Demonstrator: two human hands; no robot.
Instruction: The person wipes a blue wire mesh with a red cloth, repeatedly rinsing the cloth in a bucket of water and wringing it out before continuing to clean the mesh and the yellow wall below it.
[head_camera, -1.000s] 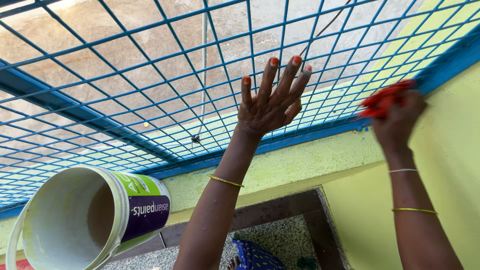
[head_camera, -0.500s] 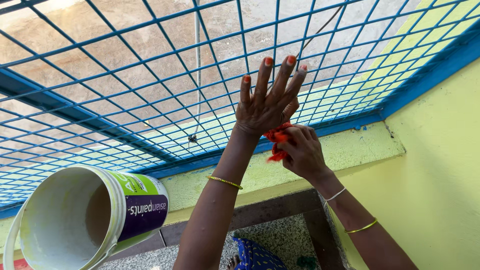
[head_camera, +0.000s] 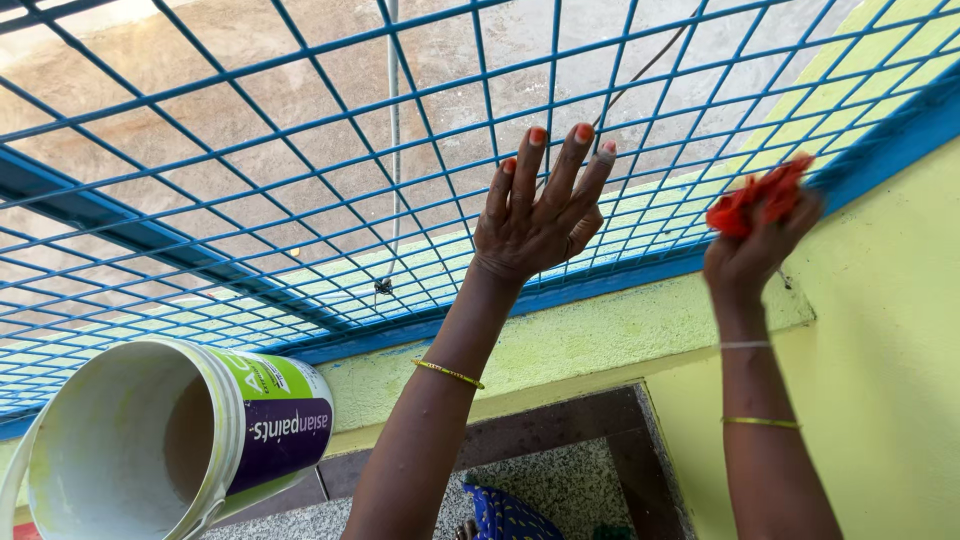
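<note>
My left hand (head_camera: 540, 215) is raised with its fingers spread, pressed flat against the blue metal grille (head_camera: 300, 160). My right hand (head_camera: 752, 250) is closed around a crumpled red cloth (head_camera: 757, 202) and holds it against the grille's blue lower frame, near the corner by the yellow-green wall. Both wrists carry thin bangles.
A white paint bucket (head_camera: 150, 440) with a green and purple label lies on its side at the lower left, mouth toward me. A yellow-green wall (head_camera: 880, 350) fills the right. Below lie a dark stone ledge (head_camera: 560, 425) and blue patterned fabric (head_camera: 510, 515). A thin cord (head_camera: 393, 130) hangs behind the grille.
My right hand has swept the red cloth from beside my left wrist back out to the right along the blue frame. My left hand stayed pressed on the grille.
</note>
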